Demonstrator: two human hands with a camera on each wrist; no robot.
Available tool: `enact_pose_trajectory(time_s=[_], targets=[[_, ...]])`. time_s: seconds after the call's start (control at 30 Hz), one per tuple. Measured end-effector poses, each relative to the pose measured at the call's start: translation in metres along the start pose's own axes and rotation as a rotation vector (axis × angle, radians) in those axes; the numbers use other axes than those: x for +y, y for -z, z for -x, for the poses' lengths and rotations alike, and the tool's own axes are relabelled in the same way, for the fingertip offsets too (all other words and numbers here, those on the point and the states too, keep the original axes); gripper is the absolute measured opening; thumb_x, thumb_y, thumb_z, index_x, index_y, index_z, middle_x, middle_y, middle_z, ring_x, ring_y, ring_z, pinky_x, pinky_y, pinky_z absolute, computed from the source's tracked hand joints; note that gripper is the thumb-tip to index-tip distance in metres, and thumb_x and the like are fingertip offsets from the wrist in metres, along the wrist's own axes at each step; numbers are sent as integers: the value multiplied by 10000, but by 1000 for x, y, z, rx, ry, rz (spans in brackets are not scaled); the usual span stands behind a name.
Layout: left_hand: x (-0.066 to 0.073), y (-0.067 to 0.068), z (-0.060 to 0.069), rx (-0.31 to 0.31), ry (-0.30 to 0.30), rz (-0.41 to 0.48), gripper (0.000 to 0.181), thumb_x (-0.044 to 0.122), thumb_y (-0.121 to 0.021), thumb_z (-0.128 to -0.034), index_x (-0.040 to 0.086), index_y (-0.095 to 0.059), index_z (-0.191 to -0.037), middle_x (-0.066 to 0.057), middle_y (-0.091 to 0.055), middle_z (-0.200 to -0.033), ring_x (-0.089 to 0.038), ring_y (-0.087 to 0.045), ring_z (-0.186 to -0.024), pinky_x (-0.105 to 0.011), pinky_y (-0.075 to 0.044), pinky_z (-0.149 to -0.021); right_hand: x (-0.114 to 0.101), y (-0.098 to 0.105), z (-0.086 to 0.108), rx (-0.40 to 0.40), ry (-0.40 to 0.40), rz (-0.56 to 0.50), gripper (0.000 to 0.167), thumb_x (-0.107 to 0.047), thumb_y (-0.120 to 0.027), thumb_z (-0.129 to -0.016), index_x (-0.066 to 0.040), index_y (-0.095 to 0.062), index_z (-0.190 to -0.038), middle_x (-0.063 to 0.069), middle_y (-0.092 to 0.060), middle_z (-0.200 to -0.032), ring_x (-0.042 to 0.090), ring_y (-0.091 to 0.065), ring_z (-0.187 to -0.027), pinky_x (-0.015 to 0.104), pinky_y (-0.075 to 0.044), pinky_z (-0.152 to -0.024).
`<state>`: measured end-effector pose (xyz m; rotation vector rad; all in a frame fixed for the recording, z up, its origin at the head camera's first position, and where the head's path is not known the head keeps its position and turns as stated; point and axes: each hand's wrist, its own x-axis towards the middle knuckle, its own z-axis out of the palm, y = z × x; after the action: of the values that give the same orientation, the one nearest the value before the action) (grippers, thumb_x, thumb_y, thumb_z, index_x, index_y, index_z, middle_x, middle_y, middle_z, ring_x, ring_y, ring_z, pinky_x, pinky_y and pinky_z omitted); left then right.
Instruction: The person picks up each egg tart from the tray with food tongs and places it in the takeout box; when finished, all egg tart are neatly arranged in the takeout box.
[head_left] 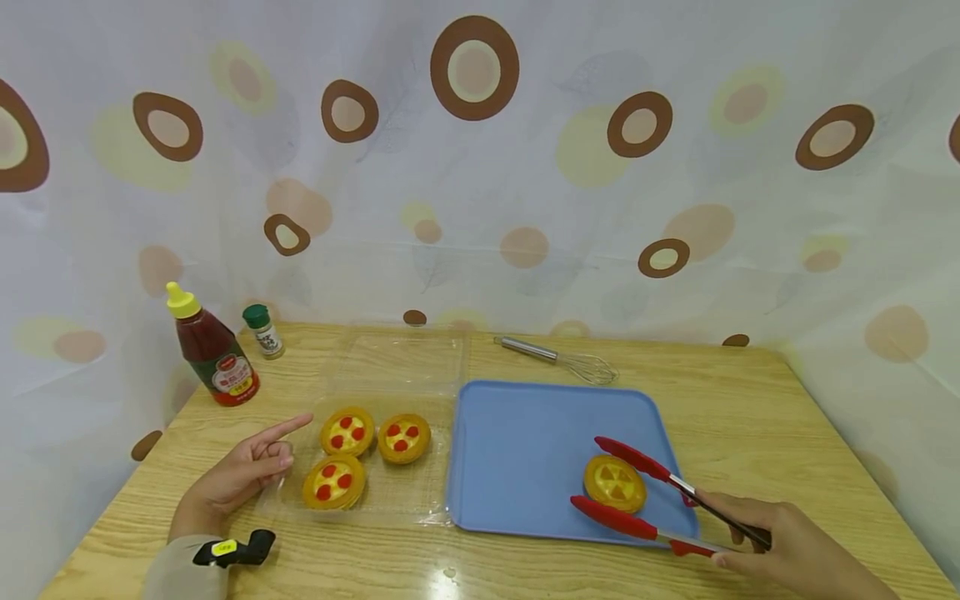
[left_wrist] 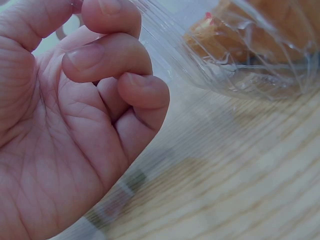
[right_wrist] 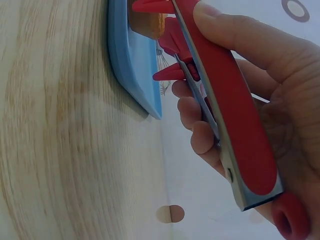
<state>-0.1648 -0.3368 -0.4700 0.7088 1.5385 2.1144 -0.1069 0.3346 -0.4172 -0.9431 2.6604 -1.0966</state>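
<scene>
My right hand [head_left: 795, 546] grips red-tipped metal tongs [head_left: 633, 457] by their handles. The tongs' arms stand spread on either side of an egg tart [head_left: 615, 483] on the blue tray [head_left: 517, 458]; whether they touch it cannot be told. In the right wrist view the thumb lies on the red handle [right_wrist: 235, 110], fingers curled round the other side. My left hand [head_left: 243, 471] is beside the clear plastic box [head_left: 405, 500], index finger extended towards its left edge, the other fingers loosely curled, holding nothing. Three tarts with red dots [head_left: 403, 439] sit in the box.
The box's clear lid [head_left: 401, 362] lies opened back behind it. A whisk [head_left: 558, 357] lies behind the tray. At the back left stand a red sauce bottle [head_left: 221, 358] with a yellow cap and a green-capped shaker [head_left: 264, 332]. A patterned curtain [head_left: 480, 192] encloses the table.
</scene>
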Motion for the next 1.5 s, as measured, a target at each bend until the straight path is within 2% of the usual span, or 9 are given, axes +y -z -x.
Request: enact_pose_trajectory(time_s=[0.1,0.4,0.63,0.73,0.93,1.0,1.17,1.27,1.5], targets=[[-1,0,0,1,1,-7,570,-83,-350,-976,236,-403,-1446,97,-563,-831,-149,-332,-657,-276,-233,-565,1,-1,0,16,5,6,555,-79,-721,-815,-37,-533,-1335,-105,-457,-704,-4,-420,-567,181,-348,-437],[0,0,0,21,14,-29,565,-75,-363,-975,243,-413,-1440,101,-560,-833,-165,-316,-665,-293,-226,-565,2,0,3,19,-47,39,510,-111,-708,-833,-30,-553,-1312,-149,-428,-699,1,-421,-581,197,-340,-436],[0,-1,1,33,21,-52,569,-75,-363,-975,253,-419,-1437,103,-561,-826,-168,-332,-666,-305,-226,-568,3,-2,3,44,17,36,526,-62,-713,-815,-75,-561,-1319,-144,-434,-691,-14,-410,-571,171,-330,-434],[0,-1,1,31,20,-49,572,-78,-360,-975,255,-418,-1437,103,-562,-827,-161,-338,-665,-303,-228,-568,3,-3,2,65,43,56,545,-51,-724,-800,-92,-566,-1320,-155,-470,-738,-26,-401,-575,157,-329,-439],[0,0,1,22,14,-38,569,-78,-359,-975,246,-414,-1440,99,-558,-826,-152,-341,-665,-294,-230,-569,2,-4,1,85,40,75,552,-59,-733,-792,-93,-569,-1318,-146,-556,-893,-26,-398,-576,161,-344,-443],[0,0,0,20,11,-37,570,-81,-359,-974,241,-412,-1441,98,-555,-821,-156,-336,-662,-290,-231,-568,0,-3,0,79,42,62,542,-55,-727,-797,-81,-569,-1315,-160,-537,-846,-21,-401,-574,166,-344,-441],[0,0,0,22,14,-41,574,-80,-361,-974,253,-417,-1438,100,-548,-816,-169,-319,-658,-285,-232,-565,-4,-3,-9,96,130,46,552,-2,-740,-763,-17,-573,-1289,-146,-459,-701,-32,-385,-559,152,-318,-428],[0,0,1,24,14,-42,570,-73,-365,-976,257,-416,-1438,100,-547,-817,-179,-309,-662,-288,-229,-568,-7,-2,-17,113,189,43,574,26,-753,-734,6,-572,-1278,-131,-473,-701,-31,-380,-559,153,-307,-423],[0,1,2,33,24,-51,561,-59,-372,-980,269,-422,-1432,102,-553,-813,-177,-317,-665,-294,-225,-573,-17,0,-38,74,214,8,579,7,-752,-747,-47,-575,-1295,-107,-496,-712,-6,-390,-545,150,-316,-421]])
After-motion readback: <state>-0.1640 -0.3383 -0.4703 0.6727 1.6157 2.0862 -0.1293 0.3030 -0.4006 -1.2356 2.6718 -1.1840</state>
